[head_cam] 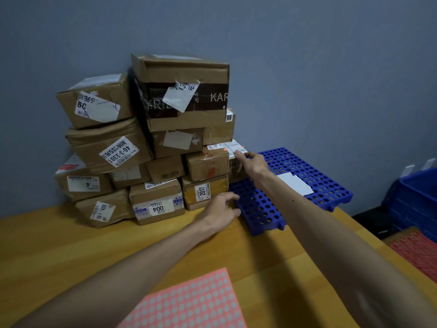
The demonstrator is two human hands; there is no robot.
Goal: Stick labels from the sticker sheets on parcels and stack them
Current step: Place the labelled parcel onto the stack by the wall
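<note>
Currently the right hand [254, 162] reaches to the last parcel [235, 169] at the right end of the stack [142, 150]. Its forefinger [239, 156] is extended, with the tip on the near edge of the white shipping label [224, 147] on that parcel's top. The other fingers are partly folded and grip nothing visible. Whether a dot sticker lies under the fingertip cannot be told. The posture fits pressing a sticker flat: one straight finger puts firm pressure on a small spot.

The left hand [222, 207] is low at the foot of the stack, just beside the parcel marked "2017" [203, 192] and the near edge of the blue plastic pallet [260, 209]. Its fingers are loosely spread and hold nothing. Judged by its position, it braces the lower boxes while the right hand pushes higher up.

The sticker sheet [189, 301], pink with rows of grey dots, lies flat on the wooden table [71, 245] directly in front of the person, well apart from both hands. This keeps it within reach for the next peel.

The stack stands against the grey wall [307, 67]. Larger boxes sit crooked on the upper tiers, so the wall serves as a backstop. The end parcel appears to rest on the pallet. Two white slips [295, 184] lie on the pallet's bare area. Blue crates [416, 192] and a red mesh mat [416, 254] are at the far right.
</note>
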